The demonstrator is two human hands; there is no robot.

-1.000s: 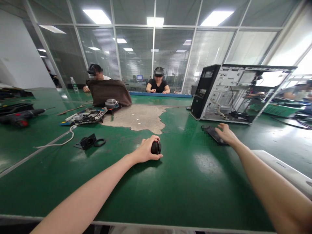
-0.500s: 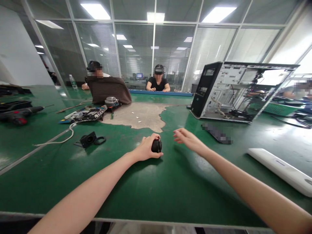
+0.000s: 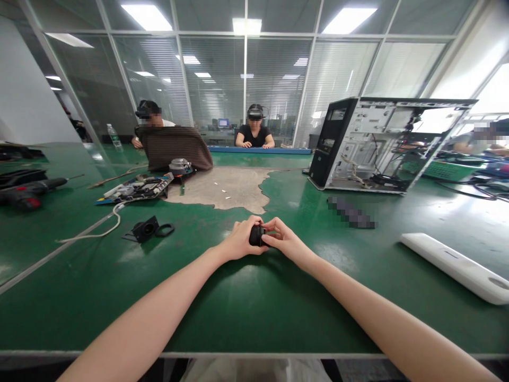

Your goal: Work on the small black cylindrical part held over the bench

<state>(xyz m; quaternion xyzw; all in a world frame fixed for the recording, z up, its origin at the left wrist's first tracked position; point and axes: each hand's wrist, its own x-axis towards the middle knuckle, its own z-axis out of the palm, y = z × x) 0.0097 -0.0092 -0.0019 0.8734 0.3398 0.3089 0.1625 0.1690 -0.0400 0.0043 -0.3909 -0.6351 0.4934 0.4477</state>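
A small black cylinder that looks like a camera lens (image 3: pixel 256 236) is held between my two hands, just above or on the green table. My left hand (image 3: pixel 238 240) wraps round its left side, thumb below and fingers over the top. On its right end the fingertips and thumb of my right hand (image 3: pixel 284 240) close in a pinch. The fingers cover much of the cylinder. Further left lie a black square mount with a round opening (image 3: pixel 145 229) and a thin black ring (image 3: pixel 165 229), apart from my hands.
To the right stand an opened computer case (image 3: pixel 358 148), a pixelated dark strip (image 3: pixel 352 213) and a long white device (image 3: pixel 453 265). Leftward are a circuit board (image 3: pixel 137 188), a white cable (image 3: pixel 107 231) and a drill (image 3: pixel 29 192). Co-workers sit across the green table (image 3: pixel 254 318).
My right hand has moved left from beside the lens and now grips its right end. My left hand still holds it. The view has shifted slightly.
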